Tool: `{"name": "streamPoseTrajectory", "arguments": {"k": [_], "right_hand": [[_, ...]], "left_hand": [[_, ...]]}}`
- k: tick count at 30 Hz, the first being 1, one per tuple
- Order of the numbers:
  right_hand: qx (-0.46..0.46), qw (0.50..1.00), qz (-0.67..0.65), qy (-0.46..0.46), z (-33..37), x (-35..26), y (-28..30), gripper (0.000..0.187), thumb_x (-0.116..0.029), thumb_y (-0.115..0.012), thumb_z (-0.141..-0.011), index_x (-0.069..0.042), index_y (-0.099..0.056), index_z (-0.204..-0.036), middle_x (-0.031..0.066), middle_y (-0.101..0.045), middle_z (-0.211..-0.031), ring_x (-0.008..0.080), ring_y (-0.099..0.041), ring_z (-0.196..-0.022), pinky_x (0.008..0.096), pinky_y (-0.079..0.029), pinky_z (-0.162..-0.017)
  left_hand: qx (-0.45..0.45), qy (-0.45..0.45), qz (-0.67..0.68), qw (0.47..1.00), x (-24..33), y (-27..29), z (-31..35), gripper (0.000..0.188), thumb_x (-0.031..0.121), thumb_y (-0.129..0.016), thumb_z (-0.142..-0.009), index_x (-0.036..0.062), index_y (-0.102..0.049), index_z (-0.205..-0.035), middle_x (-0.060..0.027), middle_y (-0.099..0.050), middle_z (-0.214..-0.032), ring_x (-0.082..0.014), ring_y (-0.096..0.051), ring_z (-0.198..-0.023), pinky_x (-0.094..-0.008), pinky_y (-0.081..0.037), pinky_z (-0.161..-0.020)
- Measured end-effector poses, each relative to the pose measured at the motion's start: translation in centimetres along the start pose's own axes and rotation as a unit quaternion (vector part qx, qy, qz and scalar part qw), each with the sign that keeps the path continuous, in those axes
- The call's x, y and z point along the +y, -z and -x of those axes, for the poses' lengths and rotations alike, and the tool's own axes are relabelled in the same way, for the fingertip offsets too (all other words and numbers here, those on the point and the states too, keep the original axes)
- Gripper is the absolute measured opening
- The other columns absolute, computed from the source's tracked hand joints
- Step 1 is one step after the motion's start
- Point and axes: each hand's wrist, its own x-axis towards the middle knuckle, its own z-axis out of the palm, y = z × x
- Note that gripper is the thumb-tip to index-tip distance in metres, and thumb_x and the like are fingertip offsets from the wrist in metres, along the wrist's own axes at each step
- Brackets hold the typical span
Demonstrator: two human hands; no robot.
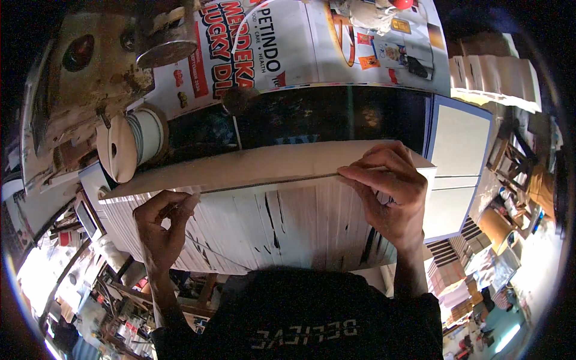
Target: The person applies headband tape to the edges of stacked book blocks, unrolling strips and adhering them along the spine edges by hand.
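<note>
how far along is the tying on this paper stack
Done: a string already runs across the top of the paper stack. In hand: the right hand pins it at the top edge while the left hand pinches the other end. Left: no knot shows; the spool sits beside.

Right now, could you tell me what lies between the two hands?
In the head view, a taut thread runs along the paper stack between left hand and right hand.

Spool [129, 144] lies left behind the paper stack [264, 222].

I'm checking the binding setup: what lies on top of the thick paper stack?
A tan cardboard sheet tops the paper stack, with a thread along its edge under the right hand. The sheets beneath are covered.
</note>
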Motion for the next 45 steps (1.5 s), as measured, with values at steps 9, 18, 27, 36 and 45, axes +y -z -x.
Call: {"name": "streamPoseTrajectory", "arguments": {"k": [9,18,27,36,45], "right_hand": [[-0.019,1.000,0.007,-0.001,-1.0,-1.1,-1.5,0.029,0.001,-0.083,-0.065,-0.008,-0.077,-0.092,0.0033,-0.067,-0.080,0.0202,-0.062,-0.081,0.0342,-0.049,-0.072],[0.007,1.000,0.016,-0.003,-1.1,-2.0,-2.6,0.025,-0.004,-0.084,-0.066,-0.011,-0.074,-0.087,0.0041,-0.069,-0.080,0.0218,-0.064,-0.075,0.0362,-0.046,-0.070],[-0.008,1.000,0.007,-0.008,-1.4,-2.7,-3.5,0.030,0.002,-0.084,-0.065,-0.009,-0.078,-0.092,0.0048,-0.070,-0.081,0.0200,-0.064,-0.083,0.0343,-0.050,-0.076],[-0.039,0.999,-0.004,-0.013,-2.2,-3.2,-3.8,0.027,0.003,-0.083,-0.066,-0.008,-0.078,-0.090,0.0046,-0.068,-0.081,0.0194,-0.063,-0.083,0.0323,-0.050,-0.072],[-0.036,0.999,-0.007,-0.015,-2.8,-4.5,-6.0,0.026,0.004,-0.084,-0.065,-0.007,-0.078,-0.088,0.0040,-0.067,-0.080,0.0190,-0.062,-0.082,0.0318,-0.050,-0.070]], "left_hand": [[0.039,0.016,0.003,0.999,-1.1,1.3,0.2,0.005,0.003,-0.069,-0.088,-0.0020,-0.068,-0.089,-0.0068,-0.069,-0.079,-0.0094,-0.062,-0.069,-0.0251,-0.051,-0.066],[0.076,0.015,0.037,0.996,-1.7,2.0,-0.1,0.007,0.002,-0.071,-0.087,-0.0021,-0.069,-0.093,-0.0081,-0.070,-0.080,-0.0079,-0.062,-0.065,-0.0230,-0.051,-0.061],[0.012,0.088,0.074,0.993,-4.4,4.8,0.1,0.010,0.005,-0.069,-0.090,-0.0035,-0.069,-0.095,-0.0070,-0.069,-0.081,-0.0087,-0.063,-0.070,-0.0223,-0.051,-0.065],[-0.015,0.107,0.033,0.994,-5.9,7.3,0.5,0.015,0.012,-0.067,-0.093,-0.0027,-0.067,-0.094,-0.0076,-0.068,-0.083,-0.0112,-0.063,-0.074,-0.0253,-0.051,-0.071],[0.056,0.087,0.025,0.994,-7.0,8.8,0.3,0.017,0.016,-0.070,-0.092,-0.0001,-0.069,-0.094,-0.0046,-0.069,-0.085,-0.0095,-0.063,-0.075,-0.0248,-0.050,-0.067]]}}
